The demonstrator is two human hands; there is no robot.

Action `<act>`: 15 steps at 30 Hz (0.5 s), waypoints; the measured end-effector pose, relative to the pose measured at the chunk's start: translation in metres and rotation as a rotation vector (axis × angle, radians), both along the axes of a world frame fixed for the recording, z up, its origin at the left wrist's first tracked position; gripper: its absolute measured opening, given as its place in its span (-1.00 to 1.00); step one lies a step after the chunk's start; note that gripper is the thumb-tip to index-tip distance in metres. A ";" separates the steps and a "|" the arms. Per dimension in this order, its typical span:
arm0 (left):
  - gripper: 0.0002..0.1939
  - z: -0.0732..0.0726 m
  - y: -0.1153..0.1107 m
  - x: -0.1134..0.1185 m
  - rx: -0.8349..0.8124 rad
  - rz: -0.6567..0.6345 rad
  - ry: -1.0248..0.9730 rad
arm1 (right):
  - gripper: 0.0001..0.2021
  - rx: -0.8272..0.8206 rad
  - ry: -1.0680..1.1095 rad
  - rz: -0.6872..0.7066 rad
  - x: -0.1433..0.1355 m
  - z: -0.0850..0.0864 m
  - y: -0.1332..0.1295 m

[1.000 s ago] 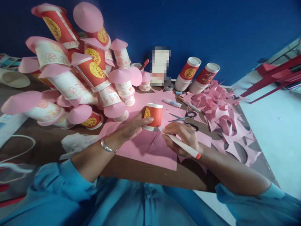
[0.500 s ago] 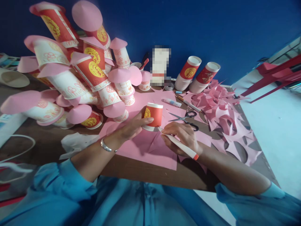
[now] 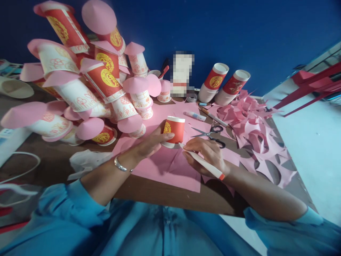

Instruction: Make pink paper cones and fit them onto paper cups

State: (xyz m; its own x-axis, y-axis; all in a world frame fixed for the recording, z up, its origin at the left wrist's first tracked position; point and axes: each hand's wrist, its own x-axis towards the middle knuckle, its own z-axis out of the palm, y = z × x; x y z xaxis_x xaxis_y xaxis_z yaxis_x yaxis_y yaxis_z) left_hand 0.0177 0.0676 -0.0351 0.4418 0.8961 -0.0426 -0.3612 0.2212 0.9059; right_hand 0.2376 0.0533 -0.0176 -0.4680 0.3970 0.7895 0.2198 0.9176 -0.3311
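A red cup (image 3: 174, 129) stands upside down on the pink sheet (image 3: 170, 167) near the middle of the table (image 3: 53, 163), its rim partly hidden behind the left hand (image 3: 153, 142), whose fingers curl round the cup's near side and hold it. The right hand (image 3: 207, 154) is closed on a white pen (image 3: 204, 163) with an orange end, the tip touching the sheet just beside the cup's base; the fingers cover the pen's middle. A bracelet (image 3: 119, 165) sits on the left wrist. Just behind the right hand lie one pair of scissors (image 3: 210, 134), handles half hidden by the knuckles, then a glue stick (image 3: 195, 116) and a thin pencil-like stick (image 3: 213, 117). Farther back, two stacks of cups (image 3: 213, 83) lean against the blue wall (image 3: 239, 32), beside a blurred-out box (image 3: 181, 74). To the right is a heap of pink offcuts (image 3: 253, 131), too tangled to count. To the left rises a pile of capped cups (image 3: 90, 81), red and white with pink paper cones; I make out well over a dozen, though many overlap and an exact count is not possible. A crumpled white bag (image 3: 85, 161) lies near the left forearm. The table's near edge is cut off by blue sleeves (image 3: 66, 213).
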 end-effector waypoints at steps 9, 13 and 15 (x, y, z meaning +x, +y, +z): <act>-0.56 -0.003 0.001 0.001 -0.008 0.005 -0.020 | -0.83 0.000 -0.022 -0.040 -0.001 -0.002 0.000; -0.53 -0.003 0.001 0.000 -0.015 -0.002 -0.009 | -0.85 -0.042 -0.028 -0.049 -0.001 -0.002 -0.002; -0.54 -0.002 0.001 0.000 -0.015 -0.001 -0.009 | -0.85 -0.058 -0.031 -0.041 -0.001 -0.003 -0.002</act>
